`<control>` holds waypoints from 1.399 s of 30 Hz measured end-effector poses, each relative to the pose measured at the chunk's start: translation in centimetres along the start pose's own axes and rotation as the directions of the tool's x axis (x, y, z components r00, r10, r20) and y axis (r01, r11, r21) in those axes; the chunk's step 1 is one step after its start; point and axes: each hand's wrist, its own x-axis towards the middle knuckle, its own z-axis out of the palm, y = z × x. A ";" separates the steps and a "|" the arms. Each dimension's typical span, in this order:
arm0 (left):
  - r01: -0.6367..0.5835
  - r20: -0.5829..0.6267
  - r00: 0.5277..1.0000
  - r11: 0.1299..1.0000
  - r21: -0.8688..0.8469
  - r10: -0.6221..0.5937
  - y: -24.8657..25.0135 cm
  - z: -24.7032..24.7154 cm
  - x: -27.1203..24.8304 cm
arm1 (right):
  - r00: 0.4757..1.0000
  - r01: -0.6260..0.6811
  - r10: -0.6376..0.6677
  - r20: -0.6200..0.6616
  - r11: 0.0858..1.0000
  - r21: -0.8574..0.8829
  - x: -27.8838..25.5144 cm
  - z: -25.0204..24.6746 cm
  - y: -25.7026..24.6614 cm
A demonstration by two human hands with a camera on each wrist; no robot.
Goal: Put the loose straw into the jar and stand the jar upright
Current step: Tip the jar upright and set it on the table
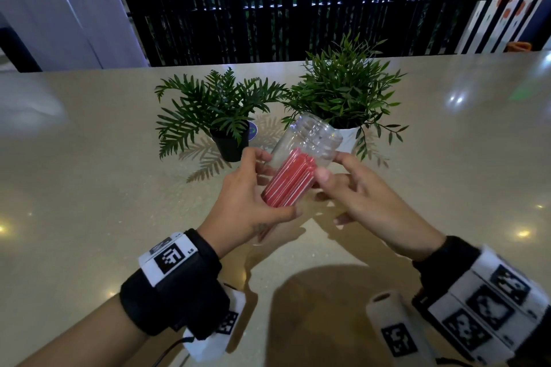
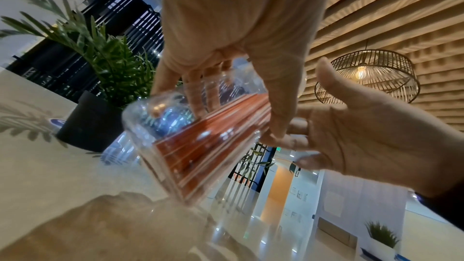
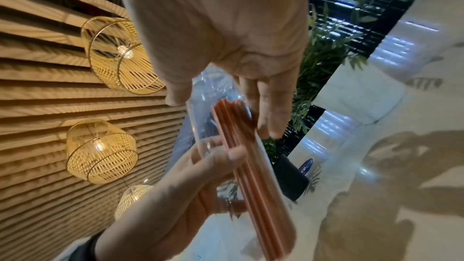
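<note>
Head cam: high, looks down toward 12 o'clock across counter [image 1: 89, 158]. Wrist cams: very close, angled upward. All three share jar [image 1: 313, 140].

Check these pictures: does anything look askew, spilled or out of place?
Only the jar stands out: it is tilted in the air, not upright. The left hand grips its lower part, and the right hand touches it near the mouth. The red straws lie inside; nothing is spilled.

Left hand [image 1: 250, 201] grips tilted straw-filled jar [image 1: 311, 140]; right hand [image 1: 368, 202] touches it.
</note>
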 end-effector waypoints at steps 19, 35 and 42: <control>0.029 0.091 0.996 0.988 -0.149 -0.015 0.3 -1.1 2.1 | 0.962 0.199 -0.217 -0.168 0.973 -0.118 5.4 0.1 -0.4; 0.116 0.143 0.984 0.991 -0.064 -0.106 -2.3 -0.8 6.2 | 0.981 -0.009 -0.028 -0.191 0.983 -0.186 10.1 1.8 0.3; 0.150 0.193 0.974 0.979 -0.140 -0.121 -3.8 -0.2 6.7 | 0.981 -0.038 -0.002 -0.194 0.978 -0.204 11.0 2.4 1.4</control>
